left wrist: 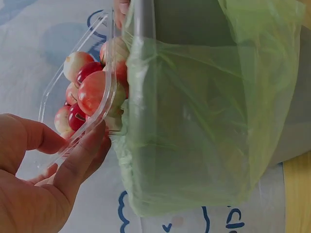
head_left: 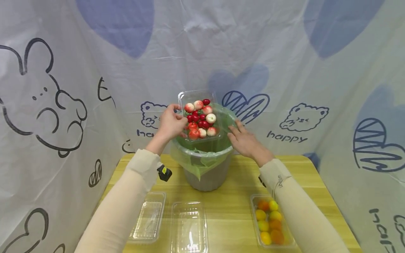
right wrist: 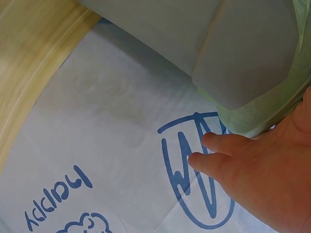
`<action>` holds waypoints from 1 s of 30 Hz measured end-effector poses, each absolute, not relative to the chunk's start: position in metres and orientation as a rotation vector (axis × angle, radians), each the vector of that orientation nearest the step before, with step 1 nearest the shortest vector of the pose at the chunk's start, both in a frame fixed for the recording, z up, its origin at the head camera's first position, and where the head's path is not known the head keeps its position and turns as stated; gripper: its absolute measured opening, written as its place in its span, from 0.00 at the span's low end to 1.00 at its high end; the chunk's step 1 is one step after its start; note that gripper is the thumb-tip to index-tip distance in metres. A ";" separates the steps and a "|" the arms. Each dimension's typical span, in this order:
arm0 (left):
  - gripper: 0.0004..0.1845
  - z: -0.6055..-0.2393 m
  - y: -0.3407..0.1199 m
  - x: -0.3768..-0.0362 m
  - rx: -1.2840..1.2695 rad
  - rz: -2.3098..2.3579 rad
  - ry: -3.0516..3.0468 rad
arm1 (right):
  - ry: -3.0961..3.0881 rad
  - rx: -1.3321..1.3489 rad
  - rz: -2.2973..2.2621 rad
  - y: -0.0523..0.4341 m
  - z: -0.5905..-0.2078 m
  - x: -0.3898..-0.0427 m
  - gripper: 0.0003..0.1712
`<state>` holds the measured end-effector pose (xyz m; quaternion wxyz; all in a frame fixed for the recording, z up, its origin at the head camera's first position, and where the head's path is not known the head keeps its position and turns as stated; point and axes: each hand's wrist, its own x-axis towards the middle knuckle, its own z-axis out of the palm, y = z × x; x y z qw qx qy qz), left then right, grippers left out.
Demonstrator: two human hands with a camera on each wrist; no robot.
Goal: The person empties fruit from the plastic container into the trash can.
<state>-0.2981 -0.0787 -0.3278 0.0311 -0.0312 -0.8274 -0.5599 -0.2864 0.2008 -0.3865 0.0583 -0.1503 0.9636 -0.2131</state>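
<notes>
Your left hand (head_left: 171, 123) pinches the tray (head_left: 198, 116) over the bin (head_left: 207, 165); right hand (head_left: 245, 140), fingers straight, steadies the rim. Tip slowly.

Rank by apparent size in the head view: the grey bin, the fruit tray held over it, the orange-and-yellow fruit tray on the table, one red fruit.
1. grey bin
2-3. held fruit tray and orange-and-yellow fruit tray: look alike, and the table one sits nearer the camera, so unranked.
4. red fruit
</notes>
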 end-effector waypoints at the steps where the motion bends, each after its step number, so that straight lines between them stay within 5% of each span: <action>1: 0.30 -0.329 -0.079 -0.299 -0.087 -1.719 -2.546 | 2.918 -0.457 -0.646 0.201 -0.387 -0.286 0.37; 30: 0.25 -0.342 -0.079 -0.303 -0.149 -1.578 -2.398 | 2.911 -0.462 -0.673 0.202 -0.386 -0.284 0.37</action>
